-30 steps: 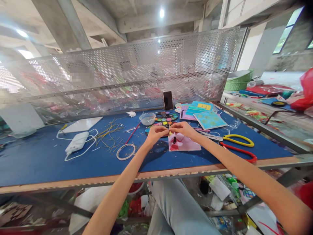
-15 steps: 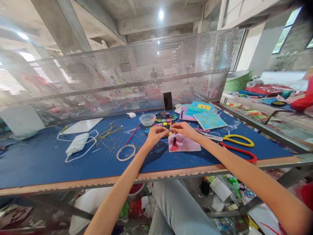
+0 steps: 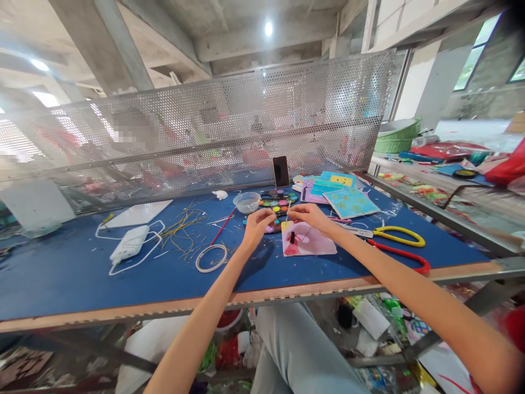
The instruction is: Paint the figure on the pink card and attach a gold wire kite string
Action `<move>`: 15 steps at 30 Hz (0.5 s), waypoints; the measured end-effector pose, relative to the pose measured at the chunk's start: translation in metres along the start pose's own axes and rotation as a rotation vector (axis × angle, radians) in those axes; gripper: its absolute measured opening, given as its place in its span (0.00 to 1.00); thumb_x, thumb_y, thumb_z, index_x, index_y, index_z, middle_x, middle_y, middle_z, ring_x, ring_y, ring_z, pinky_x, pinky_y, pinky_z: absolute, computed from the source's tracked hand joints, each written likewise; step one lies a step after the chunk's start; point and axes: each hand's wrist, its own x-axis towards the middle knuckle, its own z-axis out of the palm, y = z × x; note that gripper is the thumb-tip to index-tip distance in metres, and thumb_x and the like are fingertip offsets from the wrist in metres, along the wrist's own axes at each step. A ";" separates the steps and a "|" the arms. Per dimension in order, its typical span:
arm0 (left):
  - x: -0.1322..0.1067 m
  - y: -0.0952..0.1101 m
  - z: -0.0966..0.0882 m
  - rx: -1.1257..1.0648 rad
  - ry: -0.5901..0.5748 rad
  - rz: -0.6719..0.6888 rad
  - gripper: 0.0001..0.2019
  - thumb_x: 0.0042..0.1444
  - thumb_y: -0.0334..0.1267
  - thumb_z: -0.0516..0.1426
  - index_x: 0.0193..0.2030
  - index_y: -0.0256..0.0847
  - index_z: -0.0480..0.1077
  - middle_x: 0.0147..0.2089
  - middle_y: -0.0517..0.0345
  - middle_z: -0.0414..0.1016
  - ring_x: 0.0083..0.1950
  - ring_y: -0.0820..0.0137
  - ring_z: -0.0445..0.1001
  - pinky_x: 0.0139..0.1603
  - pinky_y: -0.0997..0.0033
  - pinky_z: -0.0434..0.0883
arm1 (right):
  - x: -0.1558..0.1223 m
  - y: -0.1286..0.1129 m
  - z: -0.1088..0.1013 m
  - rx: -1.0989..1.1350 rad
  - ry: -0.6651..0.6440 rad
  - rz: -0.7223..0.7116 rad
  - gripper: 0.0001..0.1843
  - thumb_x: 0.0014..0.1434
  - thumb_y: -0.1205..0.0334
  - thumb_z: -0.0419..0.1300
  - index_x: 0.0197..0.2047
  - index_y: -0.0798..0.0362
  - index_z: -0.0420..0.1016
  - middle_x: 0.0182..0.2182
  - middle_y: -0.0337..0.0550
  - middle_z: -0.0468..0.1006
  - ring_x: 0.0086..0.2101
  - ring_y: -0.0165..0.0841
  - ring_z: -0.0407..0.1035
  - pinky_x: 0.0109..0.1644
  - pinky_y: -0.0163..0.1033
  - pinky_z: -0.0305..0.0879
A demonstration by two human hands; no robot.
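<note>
On the blue table before me lies a small pink painted card (image 3: pixel 315 245) with a red and black shape and yellow at its upper left corner. Just above that corner, my right hand (image 3: pixel 308 215) is closed in a pinch on a thin yellowish stick (image 3: pixel 289 209), which stands nearly upright. My left hand (image 3: pixel 259 225), left of the card, has its fingertips pressed together; whatever may be between them is too small to make out. Behind my hands sits a paint palette (image 3: pixel 283 203) with round colour wells, partly hidden, beside a clear plastic bowl (image 3: pixel 247 203).
Scissors (image 3: pixel 400 235) with yellow and red handles lie on the right. Painted cards (image 3: pixel 351 201) are piled behind them, near a propped phone (image 3: pixel 281 171). Leftward are a tape roll (image 3: pixel 211 258), wire-like strands (image 3: pixel 184 224) and a white power bank (image 3: pixel 130 243). A perforated metal screen (image 3: pixel 229 126) stands behind.
My hands have moved apart; the left has shifted slightly away from the card's corner. My right hand still has the thin stick, and more of the card's yellow corner shows.
</note>
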 end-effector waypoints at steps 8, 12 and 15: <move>0.010 -0.019 -0.020 0.047 0.278 -0.011 0.21 0.55 0.50 0.62 0.20 0.43 0.59 0.19 0.65 0.59 0.27 0.73 0.61 0.31 0.74 0.59 | -0.001 -0.003 0.001 0.090 0.006 0.012 0.19 0.46 0.47 0.70 0.31 0.55 0.79 0.31 0.39 0.76 0.33 0.30 0.66 0.42 0.38 0.63; 0.010 -0.020 -0.025 -0.010 0.205 -0.093 0.24 0.44 0.59 0.67 0.20 0.39 0.70 0.21 0.60 0.70 0.28 0.71 0.69 0.36 0.71 0.67 | 0.000 -0.003 0.000 0.130 0.005 0.018 0.21 0.45 0.45 0.71 0.33 0.55 0.79 0.33 0.40 0.76 0.34 0.30 0.66 0.43 0.38 0.63; 0.010 -0.019 -0.027 -0.088 0.142 -0.141 0.27 0.35 0.60 0.70 0.29 0.36 0.78 0.32 0.50 0.81 0.33 0.66 0.77 0.42 0.65 0.74 | 0.002 -0.001 -0.001 0.150 0.012 0.016 0.21 0.44 0.45 0.71 0.32 0.55 0.79 0.31 0.39 0.75 0.33 0.29 0.65 0.42 0.38 0.62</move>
